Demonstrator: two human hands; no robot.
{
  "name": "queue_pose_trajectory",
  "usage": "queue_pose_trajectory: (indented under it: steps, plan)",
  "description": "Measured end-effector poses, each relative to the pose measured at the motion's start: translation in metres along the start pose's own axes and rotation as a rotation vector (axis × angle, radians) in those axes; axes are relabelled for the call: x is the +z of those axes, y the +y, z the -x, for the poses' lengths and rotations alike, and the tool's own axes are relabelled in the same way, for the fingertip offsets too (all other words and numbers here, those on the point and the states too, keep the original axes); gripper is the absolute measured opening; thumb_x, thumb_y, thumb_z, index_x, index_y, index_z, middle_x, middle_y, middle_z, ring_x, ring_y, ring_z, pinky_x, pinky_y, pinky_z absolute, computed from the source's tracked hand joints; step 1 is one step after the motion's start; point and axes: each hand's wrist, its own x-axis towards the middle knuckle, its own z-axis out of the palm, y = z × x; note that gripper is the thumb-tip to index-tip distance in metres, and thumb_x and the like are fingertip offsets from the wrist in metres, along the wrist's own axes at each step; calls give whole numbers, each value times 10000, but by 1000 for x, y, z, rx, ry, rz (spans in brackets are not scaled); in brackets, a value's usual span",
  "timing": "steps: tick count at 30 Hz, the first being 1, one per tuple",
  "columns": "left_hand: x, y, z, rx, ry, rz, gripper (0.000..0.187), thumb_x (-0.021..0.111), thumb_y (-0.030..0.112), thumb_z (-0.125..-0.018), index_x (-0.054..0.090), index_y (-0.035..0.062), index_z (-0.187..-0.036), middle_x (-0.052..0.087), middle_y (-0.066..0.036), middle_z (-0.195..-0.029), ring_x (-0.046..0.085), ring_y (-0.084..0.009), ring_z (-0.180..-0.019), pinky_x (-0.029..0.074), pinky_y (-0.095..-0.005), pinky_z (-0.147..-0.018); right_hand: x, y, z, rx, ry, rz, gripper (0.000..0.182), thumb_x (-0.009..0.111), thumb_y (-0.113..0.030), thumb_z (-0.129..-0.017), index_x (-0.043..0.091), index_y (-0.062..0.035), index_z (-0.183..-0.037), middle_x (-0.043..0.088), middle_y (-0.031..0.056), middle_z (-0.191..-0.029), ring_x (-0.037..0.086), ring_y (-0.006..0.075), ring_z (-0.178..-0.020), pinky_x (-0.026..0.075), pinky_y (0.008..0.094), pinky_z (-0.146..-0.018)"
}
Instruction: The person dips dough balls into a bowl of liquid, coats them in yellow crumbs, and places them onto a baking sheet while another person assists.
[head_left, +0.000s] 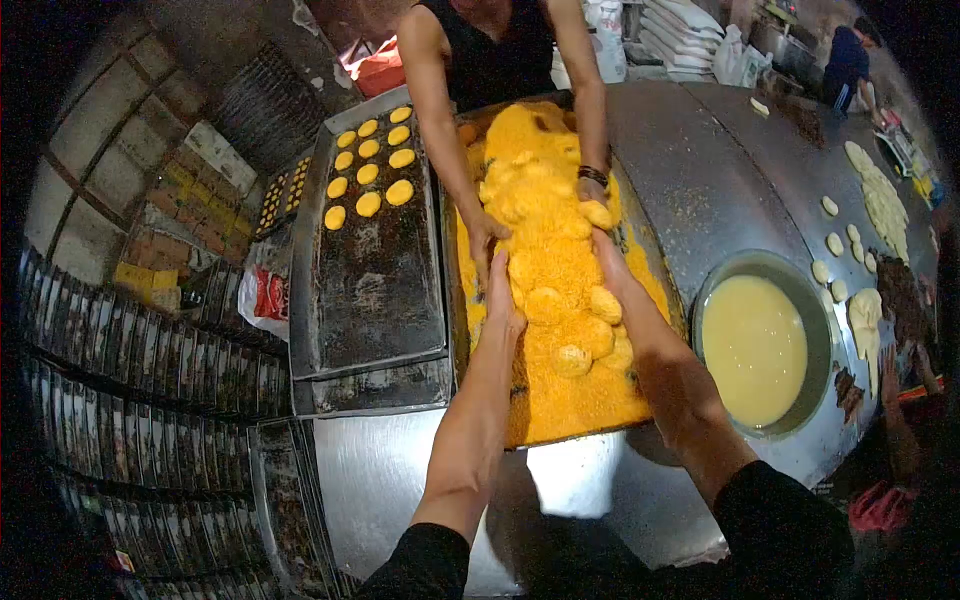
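A tray in front of me is heaped with orange-yellow crumbs. Several round, crumb-coated dough pieces lie in them. My left hand rests against the left side of the heap, fingers extended and holding nothing I can see. On the opposite side, my right hand lies along the heap, its fingers stretched forward and partly hidden. Across from me, a co-worker's two hands reach into the same crumbs; the one on the right is at a coated piece.
To the left, a dark baking tray carries several yellow rounds. A bowl of pale yellow liquid stands at right, near loose dough pieces. Stacked trays fill the far left. Other people work at the right edge.
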Motion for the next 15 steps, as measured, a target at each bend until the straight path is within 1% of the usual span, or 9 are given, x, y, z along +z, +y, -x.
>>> queue_pose_trajectory:
  steps: [1,2,3,6,8,10,12,14,15]
  plan:
    - [8,4,5,-13,4,-1,531,422,456,-942,420,91,-1328,505,-96,-1304,523,-292,-1149,457,-452,-938,8,-2,6,198,-206,-218,516,404,-436,-953,458,-66,-1308,510,114,-1304,555,250,-1095,451,383,-935]
    - [14,10,12,-55,-114,42,535,420,463,-943,421,91,-1327,504,-94,-1307,523,-291,-1150,464,-451,-927,12,-6,13,395,-409,-438,471,418,-422,-950,503,-80,-1264,565,96,-1243,592,234,-1036,488,390,-889]
    - [22,17,25,-99,-229,85,538,417,470,-944,422,91,-1326,504,-93,-1309,524,-291,-1150,472,-450,-916,16,-14,26,400,-393,-443,471,418,-422,-950,503,-80,-1264,565,96,-1243,592,234,-1036,488,390,-889]
    - [39,31,85,-108,-90,-167,541,380,443,-973,399,49,-1343,528,-100,-1264,536,-264,-1132,458,-450,-933,16,-36,67,332,-279,-292,468,423,-412,-948,517,-76,-1261,609,92,-1183,594,236,-1030,476,393,-897]
    - [3,23,94,-53,4,-550,531,417,394,-973,392,15,-1343,551,-101,-1225,540,-247,-1117,457,-426,-928,-7,-50,98,-42,8,657,504,485,-376,-937,500,19,-1250,603,129,-1172,568,245,-1068,441,352,-913]
    - [-45,1,95,30,52,-609,536,436,388,-965,385,19,-1350,542,-107,-1235,536,-249,-1119,457,-424,-924,-64,-4,92,-188,243,949,514,456,-414,-933,500,-20,-1261,570,142,-1239,545,289,-1128,416,369,-951]
    - [-42,-5,94,129,103,-654,543,455,382,-957,379,24,-1358,534,-114,-1244,533,-251,-1120,457,-422,-921,-55,20,109,-224,285,852,516,483,-411,-922,497,-29,-1269,560,141,-1251,527,293,-1151,402,387,-967]
    - [-13,-21,95,152,153,-261,541,478,375,-945,376,49,-1364,511,-120,-1270,511,-254,-1146,456,-423,-923,-42,35,96,-249,316,751,520,510,-409,-912,494,-38,-1277,550,140,-1264,510,296,-1174,389,405,-982]
    - [-7,-24,92,156,157,-257,541,478,375,-945,376,49,-1364,511,-120,-1270,511,-254,-1146,456,-423,-923,-38,43,77,-36,211,452,520,524,-402,-907,490,-42,-1281,551,135,-1261,508,291,-1173,397,415,-975]
